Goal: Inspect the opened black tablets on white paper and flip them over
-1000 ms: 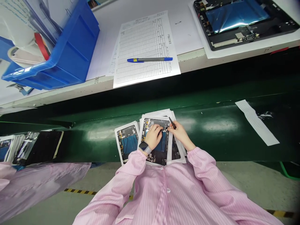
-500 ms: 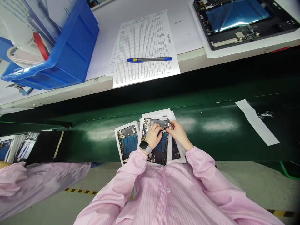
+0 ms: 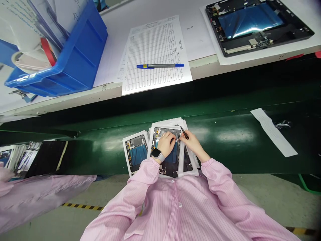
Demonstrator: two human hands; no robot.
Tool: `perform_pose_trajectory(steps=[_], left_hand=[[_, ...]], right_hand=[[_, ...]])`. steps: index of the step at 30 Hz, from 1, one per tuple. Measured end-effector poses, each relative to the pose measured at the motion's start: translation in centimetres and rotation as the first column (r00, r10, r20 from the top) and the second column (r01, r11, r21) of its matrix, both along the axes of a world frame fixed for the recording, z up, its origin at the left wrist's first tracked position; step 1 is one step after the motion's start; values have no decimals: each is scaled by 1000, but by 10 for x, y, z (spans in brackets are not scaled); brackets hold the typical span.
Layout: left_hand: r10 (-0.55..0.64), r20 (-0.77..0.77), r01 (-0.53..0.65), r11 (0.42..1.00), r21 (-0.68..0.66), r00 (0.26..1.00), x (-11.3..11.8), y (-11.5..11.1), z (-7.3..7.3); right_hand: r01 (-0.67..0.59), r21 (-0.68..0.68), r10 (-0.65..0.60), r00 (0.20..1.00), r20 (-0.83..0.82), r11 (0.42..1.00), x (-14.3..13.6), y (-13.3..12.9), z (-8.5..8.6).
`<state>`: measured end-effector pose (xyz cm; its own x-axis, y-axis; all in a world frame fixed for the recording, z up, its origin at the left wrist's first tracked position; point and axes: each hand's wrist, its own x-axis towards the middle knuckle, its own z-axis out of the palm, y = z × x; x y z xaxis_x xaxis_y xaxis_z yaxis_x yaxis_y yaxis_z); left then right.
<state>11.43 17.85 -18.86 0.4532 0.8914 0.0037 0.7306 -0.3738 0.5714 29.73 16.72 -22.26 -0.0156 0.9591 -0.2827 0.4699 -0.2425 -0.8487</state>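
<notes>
An opened tablet (image 3: 171, 169) with a blue battery lies on white sheets on the green bench. Over its upper part, my left hand (image 3: 165, 144) is bent, thumb and fingertips pinched close together near the upper right corner; what lies between them is too small to make out. My right hand (image 3: 192, 142) is closed around slim black tweezers (image 3: 184, 133), whose thin end points up and away. Its fingertips meet the tablet's right edge, close to the left fingertips. A second opened tablet (image 3: 138, 155) lies to the left, and another (image 3: 187, 161) shows partly beneath, at right.
A white shelf beyond holds a blue bin (image 3: 75, 57), a printed form (image 3: 155, 43) with a pen (image 3: 160, 66), and a larger opened tablet (image 3: 253, 25). A paper strip (image 3: 274, 132) lies right. At left are stacked tablets (image 3: 18, 157) and a co-worker's pink sleeve (image 3: 45, 194).
The tweezers have turned slightly more upright and shifted a little right with my right hand. My left hand has moved slightly right, still pinched over the tablet. The co-worker's arm has drawn back left.
</notes>
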Motion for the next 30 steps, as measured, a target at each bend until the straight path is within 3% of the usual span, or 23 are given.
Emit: perform_pose_trajectory(steps=[6, 12, 20, 25, 30], left_hand=[[25, -5, -25, 1000, -6, 1000, 3, 0, -2], [125, 19, -124, 992, -31, 992, 10, 1, -5], [245, 190, -216, 963, -159, 951, 12, 10, -3], [419, 313, -359, 904, -232, 852, -25, -1, 5], [663, 289, -612, 748, -257, 690, -84, -35, -2]], right_hand=[[13, 32, -12, 1000, -17, 999, -1, -2, 1], [10, 27, -10, 1000, 19, 1000, -3, -3, 2], [54, 38, -59, 989, 136, 998, -9, 1, 1], [87, 69, -100, 971, 217, 994, -18, -8, 7], [119, 90, -134, 975, 179, 989, -17, -5, -4]])
